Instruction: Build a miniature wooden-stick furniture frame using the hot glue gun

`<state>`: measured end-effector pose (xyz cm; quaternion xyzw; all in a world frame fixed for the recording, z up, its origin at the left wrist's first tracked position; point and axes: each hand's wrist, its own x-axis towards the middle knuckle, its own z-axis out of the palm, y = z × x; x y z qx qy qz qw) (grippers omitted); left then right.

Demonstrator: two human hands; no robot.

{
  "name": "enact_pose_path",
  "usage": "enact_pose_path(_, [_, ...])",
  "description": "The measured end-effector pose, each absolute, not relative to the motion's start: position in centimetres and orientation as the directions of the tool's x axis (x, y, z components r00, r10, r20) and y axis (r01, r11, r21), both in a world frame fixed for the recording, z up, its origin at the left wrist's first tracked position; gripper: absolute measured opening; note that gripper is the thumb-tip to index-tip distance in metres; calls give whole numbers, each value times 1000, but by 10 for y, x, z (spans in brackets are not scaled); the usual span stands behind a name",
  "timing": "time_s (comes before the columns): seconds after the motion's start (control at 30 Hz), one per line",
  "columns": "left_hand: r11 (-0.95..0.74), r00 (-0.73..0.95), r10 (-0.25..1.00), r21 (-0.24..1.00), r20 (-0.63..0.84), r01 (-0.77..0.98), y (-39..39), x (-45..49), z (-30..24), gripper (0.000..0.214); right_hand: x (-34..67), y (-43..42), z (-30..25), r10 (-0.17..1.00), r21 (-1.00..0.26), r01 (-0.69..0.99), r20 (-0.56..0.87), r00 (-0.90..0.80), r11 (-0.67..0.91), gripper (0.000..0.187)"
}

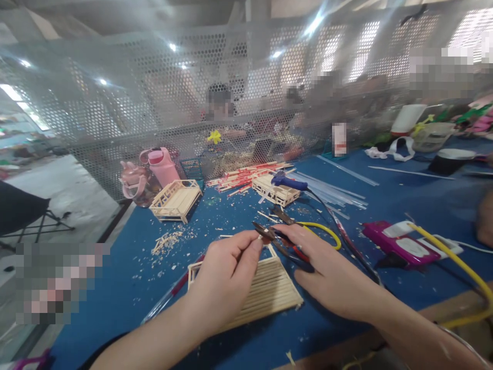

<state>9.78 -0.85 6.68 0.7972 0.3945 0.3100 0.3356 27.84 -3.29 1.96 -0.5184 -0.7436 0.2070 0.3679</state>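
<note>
My left hand (227, 280) is closed in a pinch on a thin wooden stick (261, 238), of which only a pale tip shows. In my right hand (327, 272) is a pair of cutting pliers (285, 249) with dark and red handles. Their jaws are at the stick, right by my left fingertips. Below both hands lies a panel of wooden sticks (273, 288) laid side by side, with a low stick frame at its far edge; my left hand and forearm cover part of it. Just beyond the cutting pliers rests another pair of pliers with yellow handles (327, 231).
Two small stick-built models (179, 200) stand farther back; a blue glue gun (288, 181) rests on the right one. Behind are red-and-pale sticks (246, 177), clear glue sticks (335, 190) and a pink bottle (165, 167). A purple power strip (400, 244) sits right, with cables. Offcuts litter the blue table.
</note>
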Motion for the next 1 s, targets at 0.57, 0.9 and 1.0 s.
enact_pose_path(0.57, [-524, 489, 819, 739, 300, 424, -10, 97, 66, 34, 277, -30, 13, 877, -580, 695, 455, -156, 425, 50])
enact_pose_path(0.9, [-477, 446, 856, 730, 260, 489, -3, 104, 66, 33, 277, -10, 11, 842, -510, 721, 504, -190, 468, 37])
enact_pose_path(1.0, [-433, 415, 880, 746, 229, 506, 1, 105, 66, 34, 278, 0, 5, 819, -448, 767, 549, -168, 458, 44])
